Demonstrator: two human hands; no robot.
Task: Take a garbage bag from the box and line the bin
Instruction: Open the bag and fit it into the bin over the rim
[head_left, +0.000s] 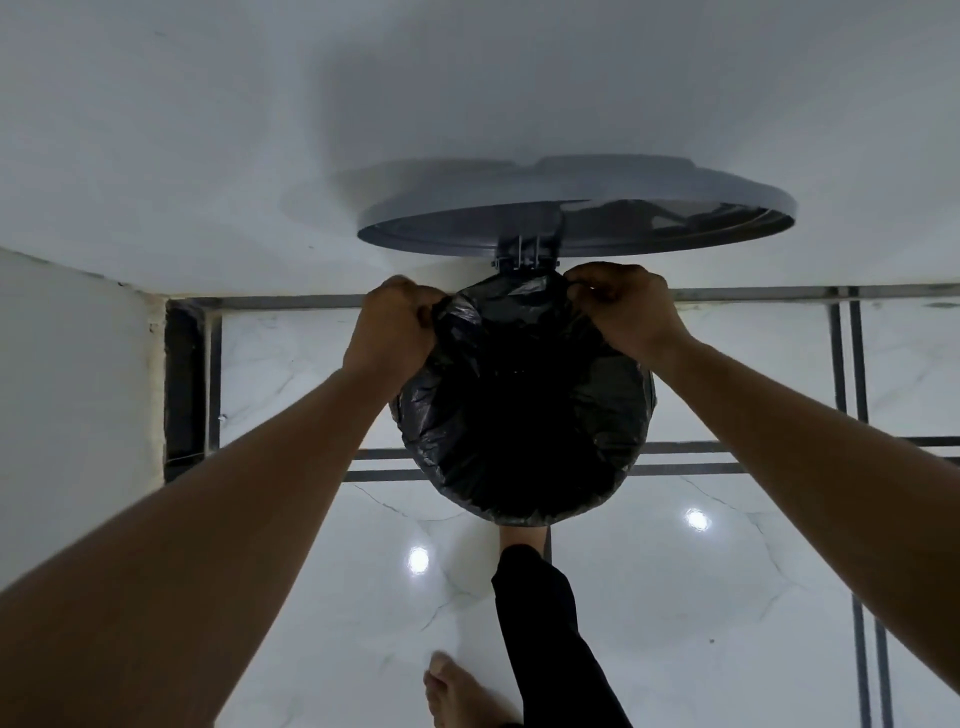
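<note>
A black garbage bag (519, 410) is spread over the mouth of a round pedal bin seen from straight above, so the bin's body is almost wholly hidden under it. The grey lid (576, 208) stands raised on its hinge (524, 257) against the wall. My left hand (395, 322) grips the bag's edge at the far left of the rim. My right hand (623, 306) pinches the bag's edge at the far right, close to the hinge. The box of bags is not in view.
The bin stands against a white wall (467, 78) on glossy white marble floor (727, 571) with dark tile lines. One foot in a black trouser leg (545, 623) reaches under the bin's near side, and a bare foot (457, 691) stands nearer. A white surface (72, 389) rises at left.
</note>
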